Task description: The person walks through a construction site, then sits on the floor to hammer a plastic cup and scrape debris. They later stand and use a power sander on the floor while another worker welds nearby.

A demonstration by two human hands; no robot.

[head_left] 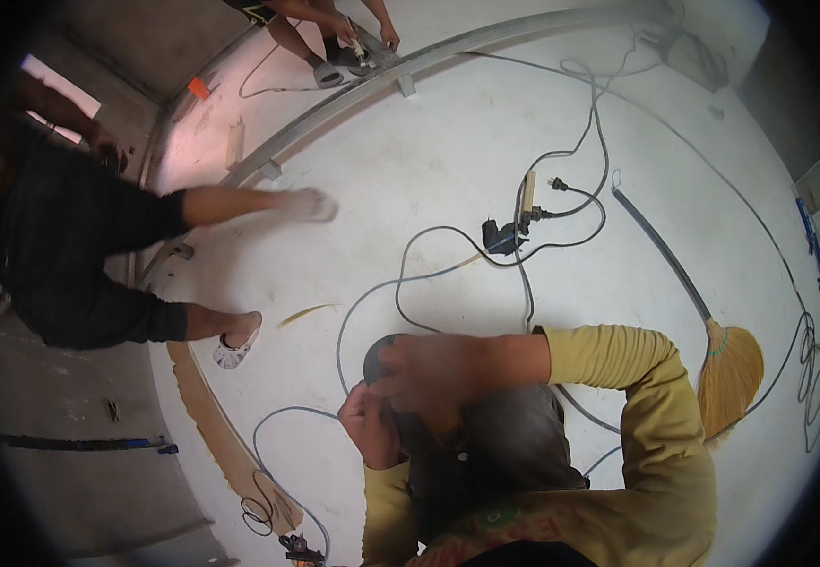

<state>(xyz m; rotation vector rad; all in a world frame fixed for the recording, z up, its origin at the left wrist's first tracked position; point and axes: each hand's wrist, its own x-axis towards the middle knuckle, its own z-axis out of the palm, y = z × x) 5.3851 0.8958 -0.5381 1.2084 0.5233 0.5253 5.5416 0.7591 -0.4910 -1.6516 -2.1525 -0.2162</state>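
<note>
My right hand (429, 373) is closed over a dark round disc (377, 357), whose edge shows past the fingers. From below, my left hand (372, 427) meets it with bent fingers pressed together at the disc's lower edge. Both hands are close together above my lap, and most of the disc is hidden under them. Just below the right hand, a blurred orange-yellow patch shows over my dark trousers; I cannot make out what it is.
Cables cross the white floor around a socket block (504, 236) with plugs. A broom (731, 373) lies at right. A long metal bar (344, 94) spans the far side, where a co-worker's hands (362, 38) hold a tool. Another person (88, 236) steps at left, beside a brown strip (216, 425).
</note>
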